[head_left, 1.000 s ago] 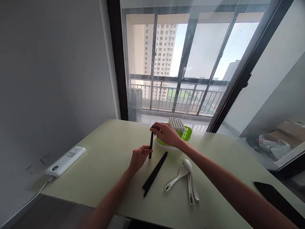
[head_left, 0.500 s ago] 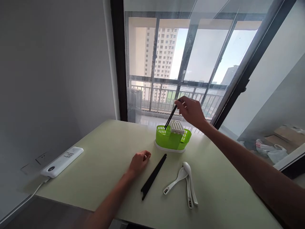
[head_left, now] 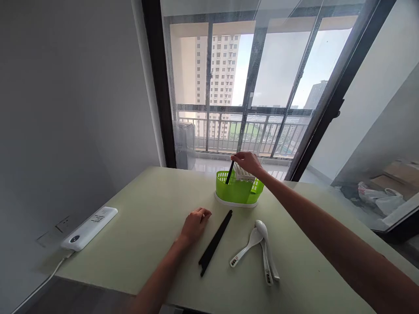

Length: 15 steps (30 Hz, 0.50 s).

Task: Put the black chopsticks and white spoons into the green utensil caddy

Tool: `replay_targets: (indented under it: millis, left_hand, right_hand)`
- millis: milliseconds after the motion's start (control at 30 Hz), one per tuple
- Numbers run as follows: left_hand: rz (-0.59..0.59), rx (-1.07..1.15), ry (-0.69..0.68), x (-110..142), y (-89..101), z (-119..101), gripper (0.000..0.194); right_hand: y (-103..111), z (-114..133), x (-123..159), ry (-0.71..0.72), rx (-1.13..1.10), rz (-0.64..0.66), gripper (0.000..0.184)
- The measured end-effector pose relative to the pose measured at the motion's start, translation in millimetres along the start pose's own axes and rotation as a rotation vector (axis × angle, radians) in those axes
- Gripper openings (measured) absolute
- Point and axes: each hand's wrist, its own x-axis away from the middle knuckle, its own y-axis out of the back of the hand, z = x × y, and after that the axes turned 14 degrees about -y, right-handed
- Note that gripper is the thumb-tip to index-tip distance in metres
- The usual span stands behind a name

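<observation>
My right hand (head_left: 246, 162) pinches the top of black chopsticks (head_left: 230, 173), whose lower ends are inside the left compartment of a green utensil holder (head_left: 232, 192). The holder has a white slotted block in its middle and a white base. On the table my left hand (head_left: 196, 222) rests with curled fingers; whether anything is in them is hidden. Just right of it lies a bundle of black chopsticks (head_left: 216, 244). Several white spoons (head_left: 258, 237) lie overlapping, further right.
A white power strip (head_left: 90, 229) with a cable lies along the left edge of the pale table (head_left: 144, 196), beside the grey wall. Behind the table stands a large glass door (head_left: 242, 87). Bags and cardboard (head_left: 389, 187) are on the right, beyond the glass.
My right hand has come down and slightly left, lowering the chopsticks deeper into the holder's left compartment. My left hand stays by the bundle. The view has shifted slightly.
</observation>
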Motion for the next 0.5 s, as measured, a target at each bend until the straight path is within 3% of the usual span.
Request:
replay_targets:
  millis: [500]
  left_hand:
    - [0.008, -0.025, 0.004, -2, -0.5, 0, 0.027]
  right_hand:
    - [-8, -18, 18, -0.119, -0.115, -0.019, 0.038]
